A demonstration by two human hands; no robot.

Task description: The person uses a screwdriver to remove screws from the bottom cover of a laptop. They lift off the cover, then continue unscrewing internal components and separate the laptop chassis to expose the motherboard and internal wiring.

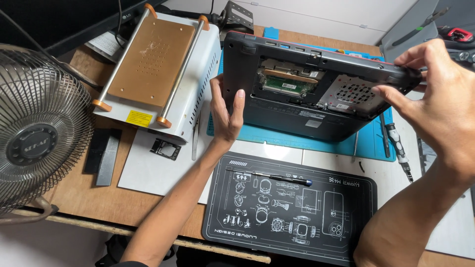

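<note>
While tilted above the blue mat (277, 134), upturned laptop (302, 74) with open underside bays, held at both ends. Left hand (225, 111) clasping left edge, fingers together, thumb spread apart. Right hand (440, 94) pinching right corner between thumb and fingers. Below, black diagram mat (292, 207) carrying a screwdriver (279, 178).

1. A small yellow rectangular label (138, 118) sits on the white front face of the heating machine, at the left of the worktop.
2. Small white stickers (313, 123) sit on the dark underside of the upturned laptop.
3. A dark monitor screen (59, 20) fills the far left corner, unlit.
</note>
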